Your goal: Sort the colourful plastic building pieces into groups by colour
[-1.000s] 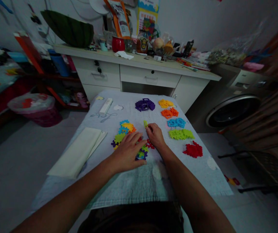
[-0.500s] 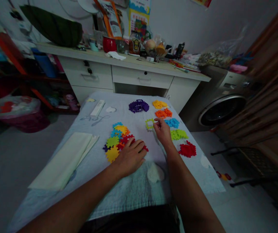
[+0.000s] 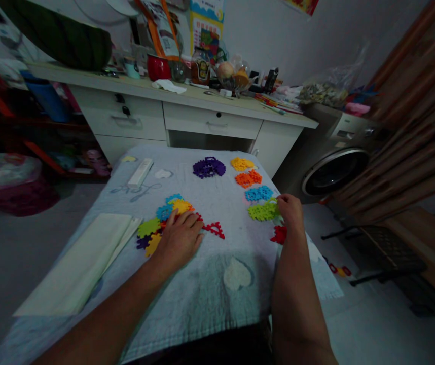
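My left hand (image 3: 181,235) lies flat on a joined group of toothed plastic building pieces, covering part of it. Yellow (image 3: 181,205), blue and lime green (image 3: 149,228) pieces show round the hand, and a red triangular frame (image 3: 214,229) sticks out on its right. My right hand (image 3: 290,208) is at the right end of the lime green pile (image 3: 262,211), its fingers pinched on a lime green piece (image 3: 273,201). My right wrist and forearm partly hide the red pile (image 3: 279,234).
Blue (image 3: 259,193), orange (image 3: 248,178) and yellow (image 3: 242,164) piles lie beyond the green one. A purple pile (image 3: 209,167) sits at the far middle. On the left are a folded cream cloth (image 3: 76,263) and a white box (image 3: 140,173). A cabinet (image 3: 210,119) stands behind the table.
My right hand has moved right, with the lime green frame, from the middle of the table to the green pile. My left hand stays on the joined pieces. The view has shifted slightly.
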Tool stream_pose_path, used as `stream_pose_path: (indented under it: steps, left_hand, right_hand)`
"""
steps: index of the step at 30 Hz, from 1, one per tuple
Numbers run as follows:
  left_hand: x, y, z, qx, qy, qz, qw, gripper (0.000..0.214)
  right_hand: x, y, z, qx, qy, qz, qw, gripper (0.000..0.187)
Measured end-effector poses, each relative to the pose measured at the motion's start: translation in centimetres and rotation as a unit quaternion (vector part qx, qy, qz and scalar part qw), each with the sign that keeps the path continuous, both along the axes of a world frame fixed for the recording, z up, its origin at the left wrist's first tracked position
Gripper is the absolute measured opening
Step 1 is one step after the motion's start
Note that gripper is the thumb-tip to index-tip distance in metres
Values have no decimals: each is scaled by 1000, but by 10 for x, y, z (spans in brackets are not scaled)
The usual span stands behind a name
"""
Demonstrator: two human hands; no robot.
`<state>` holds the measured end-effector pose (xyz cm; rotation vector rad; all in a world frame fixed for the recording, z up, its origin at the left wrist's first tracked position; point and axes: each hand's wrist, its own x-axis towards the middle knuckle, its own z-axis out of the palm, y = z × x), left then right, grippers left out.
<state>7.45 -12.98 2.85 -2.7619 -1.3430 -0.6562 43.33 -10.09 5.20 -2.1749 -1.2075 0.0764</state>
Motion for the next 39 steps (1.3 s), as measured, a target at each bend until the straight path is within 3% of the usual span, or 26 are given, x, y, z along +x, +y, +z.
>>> stream_pose_path:
  steps: [7,10,13,15,17,20,22,24,27,33,39]
  left_hand:
    - [-14,13,4,10,-57,13,998,28]
    - [-28,23,9,23,-85,78,993,31]
    - [-47,35,10,18,-96,161,982,36]
    - [-58,42,8,-3,-91,204,975,40]
    - [-66,49,5,-41,-90,219,971,45]
    - [-72,56,-2,-103,-98,206,968,49]
    - [-74,59,-6,-135,-100,195,966,50]
    - [-74,61,-10,-158,-94,190,965,51]
    - [-73,62,-12,-170,-87,184,964,51]
    - [-62,57,-13,-155,-102,154,970,47]
    - [-54,54,-16,-133,-104,148,974,45]
  right_hand:
    - [-10,-3,7,-110,-53,-47,991,28]
    - [-10,-3,5,-126,-74,-73,987,28]
    - [-16,1,5,-67,-102,-83,989,26]
    - [-29,7,6,4,-110,-9,994,22]
    - [-51,11,8,40,-93,143,985,16]
    - [-91,11,7,-21,-30,396,917,9]
    - [-116,7,4,-82,-17,489,868,16]
    - [-134,0,-1,-129,-39,518,845,31]
    - [-146,-6,-6,-166,-87,511,839,44]
    - [-145,-5,-7,-170,-82,497,847,26]
    - [-144,-2,-6,-145,-65,498,852,35]
